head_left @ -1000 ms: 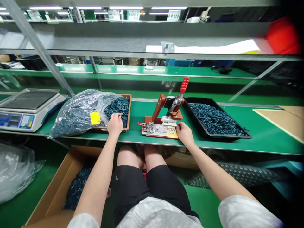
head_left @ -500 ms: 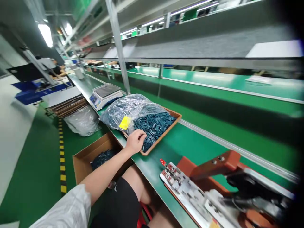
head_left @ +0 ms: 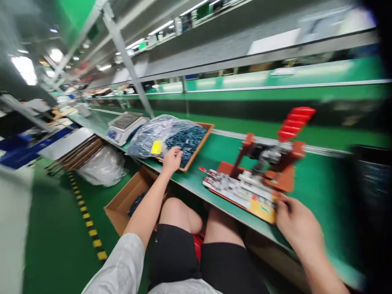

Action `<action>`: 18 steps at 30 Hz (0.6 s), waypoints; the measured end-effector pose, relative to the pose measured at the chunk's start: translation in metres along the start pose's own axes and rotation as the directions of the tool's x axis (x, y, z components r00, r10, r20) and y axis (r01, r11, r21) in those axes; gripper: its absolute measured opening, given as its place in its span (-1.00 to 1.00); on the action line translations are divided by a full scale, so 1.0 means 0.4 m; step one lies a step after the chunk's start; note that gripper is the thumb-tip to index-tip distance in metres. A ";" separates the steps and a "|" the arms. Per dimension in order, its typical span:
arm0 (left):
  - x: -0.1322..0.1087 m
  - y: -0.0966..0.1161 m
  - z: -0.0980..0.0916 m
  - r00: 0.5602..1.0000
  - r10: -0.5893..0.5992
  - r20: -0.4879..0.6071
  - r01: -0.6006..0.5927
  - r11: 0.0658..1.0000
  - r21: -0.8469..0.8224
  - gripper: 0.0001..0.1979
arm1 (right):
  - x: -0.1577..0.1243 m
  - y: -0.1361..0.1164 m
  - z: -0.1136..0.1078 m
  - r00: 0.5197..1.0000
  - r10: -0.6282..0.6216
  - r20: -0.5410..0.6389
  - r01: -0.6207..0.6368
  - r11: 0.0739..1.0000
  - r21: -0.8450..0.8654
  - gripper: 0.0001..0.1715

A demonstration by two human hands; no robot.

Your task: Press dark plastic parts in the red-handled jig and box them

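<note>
Head view: right hand (head_left: 298,228) blurred at the toggle press (head_left: 269,163), fingers (head_left: 283,204) unreadable; left fingers (head_left: 176,152) curl over teal parts (head_left: 188,143).

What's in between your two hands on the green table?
The head view shows a red metal press with a silver jig plate between your left hand and right hand.

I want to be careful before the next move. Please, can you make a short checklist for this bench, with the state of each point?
1. Left hand on the dark teal parts in the brown-rimmed tray: ok.
2. Right hand at the metal fixture plate: cannot tell if it grips; blurred.
3. Red press handle raised: ok.
4. Fixture plate correctly loaded: cannot tell; too blurred.
</note>
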State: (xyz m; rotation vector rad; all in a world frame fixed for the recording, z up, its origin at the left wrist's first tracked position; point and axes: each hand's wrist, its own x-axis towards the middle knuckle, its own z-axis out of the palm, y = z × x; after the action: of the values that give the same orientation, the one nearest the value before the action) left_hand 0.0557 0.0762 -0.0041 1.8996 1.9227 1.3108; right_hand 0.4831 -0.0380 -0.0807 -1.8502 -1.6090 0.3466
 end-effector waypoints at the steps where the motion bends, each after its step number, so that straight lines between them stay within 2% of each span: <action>1: 0.003 0.008 -0.007 1.000 0.007 0.010 -0.007 0.999 0.031 -0.80 | 0.002 -0.023 -0.010 0.999 0.029 0.014 -0.029 1.000 0.001 -0.66; 4: 0.026 0.007 -0.018 0.996 0.061 0.059 -0.058 0.997 -0.057 -0.83 | 0.024 -0.069 -0.031 0.999 0.040 0.023 -0.042 0.995 0.086 -0.74; 9: 0.049 -0.036 -0.011 0.979 0.189 0.081 -0.187 0.982 -0.031 -0.79 | 0.054 -0.083 -0.014 0.996 0.091 -0.020 -0.088 0.989 0.119 -0.82; 15: 0.041 -0.047 -0.005 0.977 0.209 0.047 -0.206 0.976 -0.066 -0.77 | 0.123 -0.095 0.025 0.999 0.032 0.016 -0.033 0.995 0.097 -0.85; 18: 0.042 -0.047 0.002 0.988 0.148 0.038 -0.144 0.985 -0.098 -0.72 | 0.146 -0.101 0.034 1.000 0.013 0.006 -0.013 0.995 0.102 -0.84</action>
State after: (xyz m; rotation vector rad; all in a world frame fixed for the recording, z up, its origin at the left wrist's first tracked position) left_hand 0.0388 0.0941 -0.0089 2.0378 1.6962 1.3594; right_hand 0.4560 0.0233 -0.0533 -1.7846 -1.5539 0.4321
